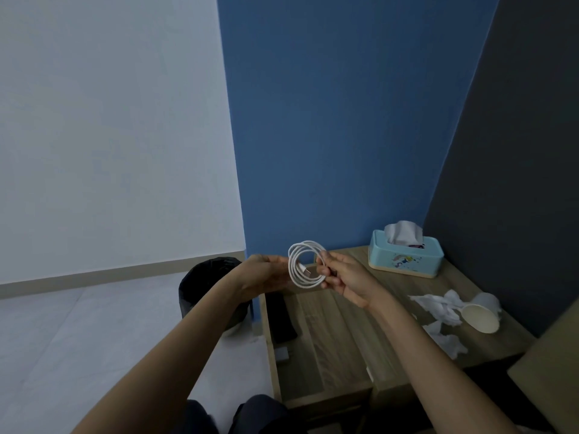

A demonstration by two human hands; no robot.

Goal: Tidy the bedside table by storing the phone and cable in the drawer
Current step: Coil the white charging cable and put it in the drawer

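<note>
A white cable (305,264), wound into a small coil, is held up in the air above the back left of the bedside table (488,336). My right hand (344,280) pinches the coil's right side. The fingertips of my left hand (266,272) hold its left side. One plug end lies inside the loop. Below my hands the wooden drawer (326,364) stands pulled out. A black phone (282,317) lies flat along its left side, and a small grey charger block (283,354) sits just in front of the phone.
On the table top stand a light blue tissue box (405,258), crumpled white tissues (438,308) and a tipped paper cup (481,314). A black bin (203,286) is on the floor left of the table. Blue and dark walls close the corner.
</note>
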